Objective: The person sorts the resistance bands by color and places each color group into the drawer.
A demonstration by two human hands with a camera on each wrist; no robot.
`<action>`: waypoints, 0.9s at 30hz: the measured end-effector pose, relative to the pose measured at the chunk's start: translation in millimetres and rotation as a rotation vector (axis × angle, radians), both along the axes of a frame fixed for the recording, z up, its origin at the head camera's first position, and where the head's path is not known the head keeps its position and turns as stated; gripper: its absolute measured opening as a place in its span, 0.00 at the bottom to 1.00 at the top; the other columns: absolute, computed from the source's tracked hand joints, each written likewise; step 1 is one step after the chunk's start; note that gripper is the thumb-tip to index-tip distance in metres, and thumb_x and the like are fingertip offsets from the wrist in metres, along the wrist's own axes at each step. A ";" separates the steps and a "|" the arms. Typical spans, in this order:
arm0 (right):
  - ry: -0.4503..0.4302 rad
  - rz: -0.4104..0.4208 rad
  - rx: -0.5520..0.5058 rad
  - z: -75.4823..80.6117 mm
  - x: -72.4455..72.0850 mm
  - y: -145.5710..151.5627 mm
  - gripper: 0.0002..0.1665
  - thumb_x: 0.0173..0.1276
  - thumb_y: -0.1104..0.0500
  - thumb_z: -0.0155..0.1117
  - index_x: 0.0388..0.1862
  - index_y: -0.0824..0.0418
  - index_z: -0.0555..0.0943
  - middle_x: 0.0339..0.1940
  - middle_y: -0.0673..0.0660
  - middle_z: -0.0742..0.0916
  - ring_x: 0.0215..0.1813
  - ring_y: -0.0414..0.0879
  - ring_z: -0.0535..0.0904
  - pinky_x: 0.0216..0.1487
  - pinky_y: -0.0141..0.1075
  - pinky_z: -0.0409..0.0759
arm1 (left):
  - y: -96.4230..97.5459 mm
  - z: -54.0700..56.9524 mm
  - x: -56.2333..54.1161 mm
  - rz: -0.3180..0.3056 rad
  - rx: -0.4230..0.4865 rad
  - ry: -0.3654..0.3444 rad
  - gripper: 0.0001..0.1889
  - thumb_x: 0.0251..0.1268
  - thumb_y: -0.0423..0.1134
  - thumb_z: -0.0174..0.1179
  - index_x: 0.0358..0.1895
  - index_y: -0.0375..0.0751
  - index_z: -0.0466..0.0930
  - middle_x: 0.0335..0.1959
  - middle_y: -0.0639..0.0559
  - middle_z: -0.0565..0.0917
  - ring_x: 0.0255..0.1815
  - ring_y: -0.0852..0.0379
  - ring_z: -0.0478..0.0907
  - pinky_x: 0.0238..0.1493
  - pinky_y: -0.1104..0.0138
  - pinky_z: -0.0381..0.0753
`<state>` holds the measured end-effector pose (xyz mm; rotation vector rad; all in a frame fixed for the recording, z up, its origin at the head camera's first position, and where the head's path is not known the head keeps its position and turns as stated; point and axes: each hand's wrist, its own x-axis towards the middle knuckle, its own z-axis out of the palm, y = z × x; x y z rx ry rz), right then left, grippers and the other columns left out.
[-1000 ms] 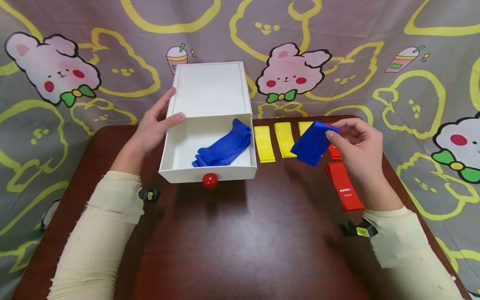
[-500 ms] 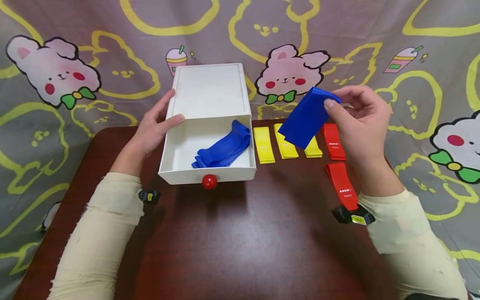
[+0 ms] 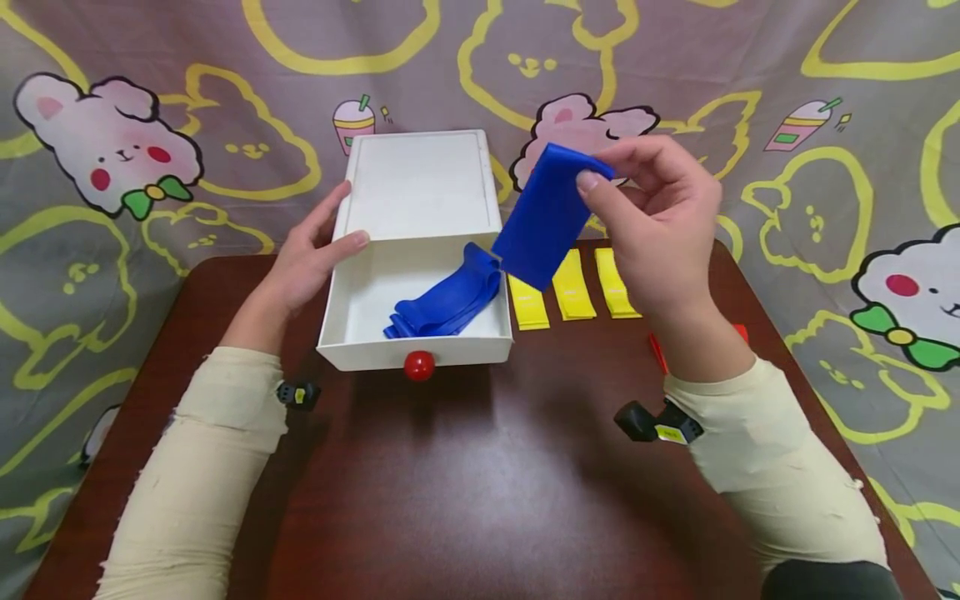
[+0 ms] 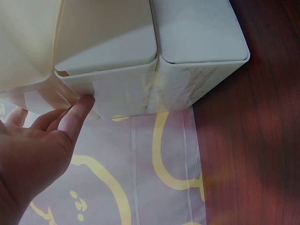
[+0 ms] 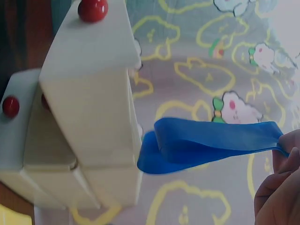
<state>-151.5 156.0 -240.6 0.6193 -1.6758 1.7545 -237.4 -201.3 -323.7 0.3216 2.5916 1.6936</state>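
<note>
My right hand (image 3: 660, 217) pinches a folded blue resistance band (image 3: 551, 217) by its top corner, thumb in front. The band hangs in the air just right of the open top drawer (image 3: 360, 287), overlapping its back right corner in the head view. In the right wrist view the held blue loop (image 5: 211, 138) sags slightly open beside the white drawer unit (image 5: 93, 103). Another blue resistance band (image 3: 442, 296) lies folded inside the drawer. My left hand (image 3: 300, 258) rests on the drawer unit's left side, thumb over the top's front edge. The left wrist view has its fingers (image 4: 77, 115) against the white casing.
Several yellow bands (image 3: 573, 287) lie in a row right of the drawer unit. Red bands (image 3: 738, 333) lie further right, mostly hidden behind my right forearm. The drawer's red knob (image 3: 419, 365) juts over the dark wooden table (image 3: 450, 500). A patterned curtain (image 3: 712, 67) hangs behind.
My right hand has lifted the blue band from above the yellow and red bands and carried it up and left toward the drawer. My left hand and the drawer unit stay put.
</note>
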 end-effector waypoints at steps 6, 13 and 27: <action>-0.021 0.101 0.058 0.6 3.1 -26.7 0.08 0.66 0.70 0.66 0.44 0.70 0.84 0.41 0.64 0.87 0.34 0.55 0.85 0.37 0.42 0.85 | -0.4 0.4 0.0 0.000 -0.001 0.001 0.41 0.69 0.54 0.61 0.80 0.71 0.50 0.76 0.46 0.62 0.63 0.43 0.68 0.62 0.44 0.71; 0.045 0.137 0.177 -8.2 4.2 -55.5 0.11 0.69 0.64 0.67 0.46 0.70 0.83 0.42 0.58 0.87 0.20 0.50 0.72 0.27 0.33 0.77 | -1.1 -0.5 -0.1 0.001 -0.009 0.000 0.41 0.69 0.54 0.61 0.80 0.71 0.49 0.76 0.45 0.61 0.63 0.43 0.68 0.61 0.44 0.71; -0.078 0.285 0.159 -15.5 12.6 -105.1 0.11 0.67 0.63 0.69 0.46 0.67 0.84 0.43 0.51 0.88 0.17 0.49 0.65 0.19 0.34 0.64 | -0.9 -0.7 -0.3 -0.016 0.021 0.017 0.38 0.71 0.52 0.59 0.79 0.70 0.51 0.77 0.48 0.60 0.71 0.40 0.61 0.64 0.39 0.66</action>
